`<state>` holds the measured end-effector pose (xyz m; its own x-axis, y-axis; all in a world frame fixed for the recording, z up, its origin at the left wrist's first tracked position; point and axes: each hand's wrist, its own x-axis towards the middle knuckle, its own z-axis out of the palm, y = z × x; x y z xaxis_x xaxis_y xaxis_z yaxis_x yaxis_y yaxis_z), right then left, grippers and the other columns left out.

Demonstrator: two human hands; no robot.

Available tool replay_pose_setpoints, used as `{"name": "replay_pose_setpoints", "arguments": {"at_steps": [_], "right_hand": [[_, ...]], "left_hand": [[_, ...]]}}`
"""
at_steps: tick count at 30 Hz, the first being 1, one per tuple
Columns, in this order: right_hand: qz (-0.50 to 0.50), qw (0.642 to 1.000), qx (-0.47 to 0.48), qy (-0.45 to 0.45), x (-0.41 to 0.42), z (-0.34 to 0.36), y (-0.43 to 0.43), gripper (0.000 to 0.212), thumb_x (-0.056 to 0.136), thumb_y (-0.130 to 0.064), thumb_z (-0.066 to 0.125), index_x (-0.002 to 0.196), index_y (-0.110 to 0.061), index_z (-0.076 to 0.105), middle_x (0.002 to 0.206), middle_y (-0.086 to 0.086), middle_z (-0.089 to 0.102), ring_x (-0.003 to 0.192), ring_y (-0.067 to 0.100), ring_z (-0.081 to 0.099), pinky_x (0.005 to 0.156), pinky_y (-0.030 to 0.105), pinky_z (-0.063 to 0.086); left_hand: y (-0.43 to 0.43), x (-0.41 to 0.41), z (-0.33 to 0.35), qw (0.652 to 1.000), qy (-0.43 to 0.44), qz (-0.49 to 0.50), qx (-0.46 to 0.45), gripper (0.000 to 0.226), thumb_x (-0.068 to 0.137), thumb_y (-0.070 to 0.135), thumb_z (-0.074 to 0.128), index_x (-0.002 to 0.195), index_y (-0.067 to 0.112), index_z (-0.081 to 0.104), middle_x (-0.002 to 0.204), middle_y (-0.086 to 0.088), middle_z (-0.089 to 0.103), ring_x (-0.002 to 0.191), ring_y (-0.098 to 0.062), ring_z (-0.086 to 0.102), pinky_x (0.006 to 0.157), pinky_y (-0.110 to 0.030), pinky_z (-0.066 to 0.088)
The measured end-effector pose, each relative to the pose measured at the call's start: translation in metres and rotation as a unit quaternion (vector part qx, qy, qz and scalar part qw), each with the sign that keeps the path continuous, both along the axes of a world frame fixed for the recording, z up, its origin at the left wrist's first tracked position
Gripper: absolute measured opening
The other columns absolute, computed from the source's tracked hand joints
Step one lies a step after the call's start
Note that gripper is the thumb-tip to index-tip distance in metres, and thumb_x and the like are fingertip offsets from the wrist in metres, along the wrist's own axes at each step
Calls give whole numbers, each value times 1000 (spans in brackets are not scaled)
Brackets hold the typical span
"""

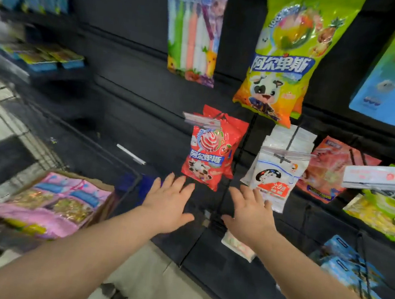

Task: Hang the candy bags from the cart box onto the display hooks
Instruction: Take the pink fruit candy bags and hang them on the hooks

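Left hand: we see the left hand (169, 204) low at centre, palm down, fingers straight and spread, nothing in it.
Right hand: the right hand (249, 217) sits at 3 o'clock of the left, a gap between them; its fingers are splayed too, and it is empty.
Floor: a pale floor (146, 272) shows at 6 o'clock, under the forearms.
Cardboard box: the cardboard box (108, 203) stands at 9 o'clock of the left hand, inside the wire cart (24, 132).
Candy bags: the pink candy bags (51, 205) lie flat in the box, gold patches showing; neither hand touches them.
Small pack: a white-and-pink small pack (237, 246) hangs at 6 o'clock of the right hand, partly hidden by the wrist.
Red bag: a red bag (209, 153) hangs at 12 o'clock of the left hand. The fingertips end just below its lower edge; we cannot tell if they touch.
White bag: a white bag (273, 178) hangs on a black hook (291, 144) at 1 o'clock of the right hand. The fingertips overlap its bottom edge; contact is unclear.
Blue bags: blue bags (349, 267) hang at 4 o'clock.
Upper row: a green-yellow bag (282, 61) hangs at 12 o'clock, a striped stick pack (193, 33) at 11 o'clock.
Display panel: the dark display panel (130, 89) lies behind all of them.
Far shelf: a blurred far shelf (50, 59) at 10 o'clock carries blue-and-yellow packs.
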<state>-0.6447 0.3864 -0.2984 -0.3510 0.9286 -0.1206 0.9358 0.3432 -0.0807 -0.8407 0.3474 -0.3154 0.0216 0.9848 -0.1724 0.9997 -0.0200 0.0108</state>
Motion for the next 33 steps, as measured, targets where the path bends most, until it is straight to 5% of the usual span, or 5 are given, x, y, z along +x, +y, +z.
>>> {"name": "replay_pose_setpoints", "arguments": {"at_steps": [10, 25, 33], "right_hand": [[111, 993, -37, -12, -104, -2, -60, 73, 90, -49, 51, 150, -30, 14, 159, -4, 12, 148, 27, 8, 117, 50, 15], [161, 984, -74, -2, -342, -3, -166, 70, 91, -43, 51, 150, -26, 19, 157, -1, 21, 147, 26, 12, 117, 49, 15], [132, 982, -126, -55, -378, -22, -167, 72, 90, -44, 51, 151, -27, 16, 158, 0, 18, 148, 28, 10, 117, 51, 15]], "left_hand": [[-113, -115, -9, 986, 20, 160, -27, 84, 89, 63, 44, 154, 23, 8, 162, -7, 9, 149, -32, 7, 117, -50, 14], [-239, -342, -15, 976, 8, 217, -20, 86, 87, 66, 42, 154, 24, 8, 162, -8, 12, 149, -30, 11, 118, -50, 14], [-229, -386, -29, 977, -51, 203, -44, 85, 88, 63, 45, 154, 25, 10, 162, -5, 11, 149, -30, 8, 119, -52, 13]]}}
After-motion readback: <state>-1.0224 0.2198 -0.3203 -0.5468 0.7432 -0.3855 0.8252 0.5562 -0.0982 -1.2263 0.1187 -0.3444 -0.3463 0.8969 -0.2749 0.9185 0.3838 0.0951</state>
